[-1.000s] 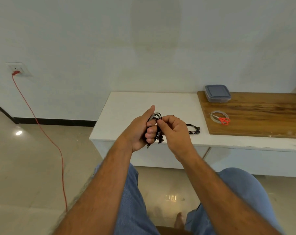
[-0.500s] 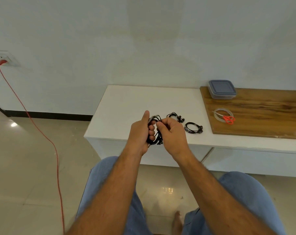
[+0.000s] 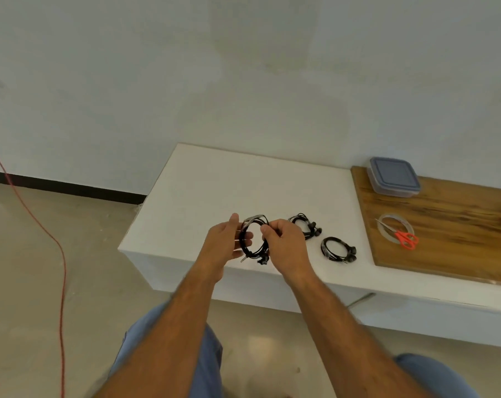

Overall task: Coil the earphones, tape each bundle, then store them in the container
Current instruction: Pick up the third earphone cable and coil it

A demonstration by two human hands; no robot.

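A coiled black earphone bundle (image 3: 250,248) hangs between both hands above the front of the white table (image 3: 214,191). My left hand (image 3: 224,242) holds its left side with the fingers curled through the loop. My right hand (image 3: 283,242) pinches its upper right side. A strip of clear tape sits at the top of the coil. Two more coiled black earphones lie on the table: one (image 3: 305,225) just behind my right hand, another (image 3: 338,249) further right. The lidded grey container (image 3: 393,175) stands at the back on the wooden board (image 3: 450,225).
A roll of clear tape (image 3: 384,225) and red-handled scissors (image 3: 404,238) lie on the wooden board. A red cable (image 3: 61,271) runs down the wall and across the floor at the left. My knees in blue jeans are below the table edge.
The view has shifted left and down, so the table sits further right. My hands have spread the coil into a wider loop; the second bundle behind my right hand is now plainly seen.
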